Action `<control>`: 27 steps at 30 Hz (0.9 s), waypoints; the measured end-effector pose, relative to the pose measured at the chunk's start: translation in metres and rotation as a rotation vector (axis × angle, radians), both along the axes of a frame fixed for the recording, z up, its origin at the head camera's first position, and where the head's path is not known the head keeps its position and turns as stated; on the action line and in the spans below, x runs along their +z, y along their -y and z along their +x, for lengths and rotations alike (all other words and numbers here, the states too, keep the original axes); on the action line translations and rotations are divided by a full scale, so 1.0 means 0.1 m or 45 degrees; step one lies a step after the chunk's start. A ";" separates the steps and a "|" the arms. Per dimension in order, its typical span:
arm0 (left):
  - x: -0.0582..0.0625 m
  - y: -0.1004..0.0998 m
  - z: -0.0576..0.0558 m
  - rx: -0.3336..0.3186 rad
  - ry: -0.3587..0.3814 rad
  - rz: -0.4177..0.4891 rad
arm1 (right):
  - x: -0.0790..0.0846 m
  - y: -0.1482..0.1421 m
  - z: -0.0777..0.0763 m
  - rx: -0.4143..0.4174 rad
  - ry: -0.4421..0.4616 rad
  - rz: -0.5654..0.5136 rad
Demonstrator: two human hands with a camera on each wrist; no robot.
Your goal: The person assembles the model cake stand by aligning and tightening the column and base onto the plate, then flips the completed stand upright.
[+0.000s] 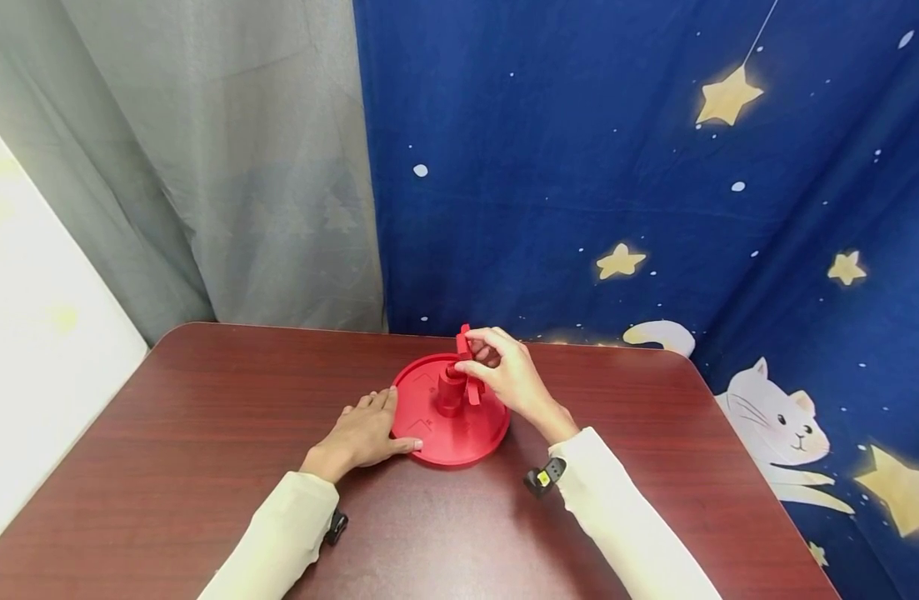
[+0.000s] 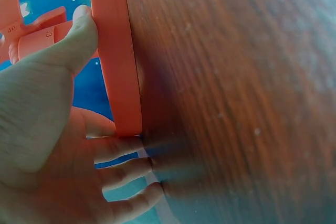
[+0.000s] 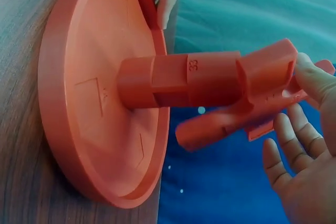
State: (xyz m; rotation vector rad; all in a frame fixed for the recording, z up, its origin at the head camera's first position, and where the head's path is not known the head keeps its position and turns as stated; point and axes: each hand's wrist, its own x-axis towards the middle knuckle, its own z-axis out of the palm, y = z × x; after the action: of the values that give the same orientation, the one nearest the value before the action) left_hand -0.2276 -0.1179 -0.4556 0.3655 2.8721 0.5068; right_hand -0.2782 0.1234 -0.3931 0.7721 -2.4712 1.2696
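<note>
A round red plastic base (image 1: 462, 446) with a raised rim lies on the table. From its middle rises a short red post (image 3: 157, 82) marked 33. My left hand (image 1: 365, 429) rests against the left side of the base, fingers spread along the edge and thumb over the rim. With thumb and fingers my right hand (image 1: 515, 375) pinches a red piece with several arms (image 3: 268, 77), tilted at the top of the post. One arm of that piece slants down beside the post. In the left wrist view the piece bears the mark 40.
The dark red-brown wooden table (image 1: 204, 450) has rounded far corners. Behind it hang a grey curtain (image 1: 279, 167) and a blue curtain (image 1: 504, 167) printed with stars and a white cat. A bright white surface (image 1: 39, 350) stands at the left.
</note>
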 end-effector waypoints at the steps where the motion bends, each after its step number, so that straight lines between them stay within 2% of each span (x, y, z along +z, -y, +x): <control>1: 0.00 0.00 0.00 -0.001 0.000 -0.001 | 0.00 0.01 0.00 0.005 -0.010 0.026; 11: 0.00 0.00 0.00 -0.007 -0.011 0.002 | -0.04 0.00 0.03 0.062 0.042 0.200; 16: 0.00 0.01 -0.01 -0.004 -0.006 -0.003 | -0.07 -0.06 0.04 0.140 0.105 0.268; 21: 0.01 0.01 0.00 -0.003 -0.009 0.000 | -0.06 -0.05 0.05 0.166 0.197 0.225; 25: 0.00 0.01 0.00 -0.010 -0.016 0.003 | -0.03 -0.02 0.05 0.140 0.269 0.154; 27: 0.00 0.01 0.00 -0.012 -0.020 -0.002 | -0.01 -0.01 0.05 0.113 0.260 0.167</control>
State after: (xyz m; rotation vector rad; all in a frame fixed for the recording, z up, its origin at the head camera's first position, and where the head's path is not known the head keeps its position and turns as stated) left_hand -0.2280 -0.1194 -0.4554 0.3843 2.8845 0.5017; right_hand -0.2736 0.1240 -0.3939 0.8301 -2.7340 1.2845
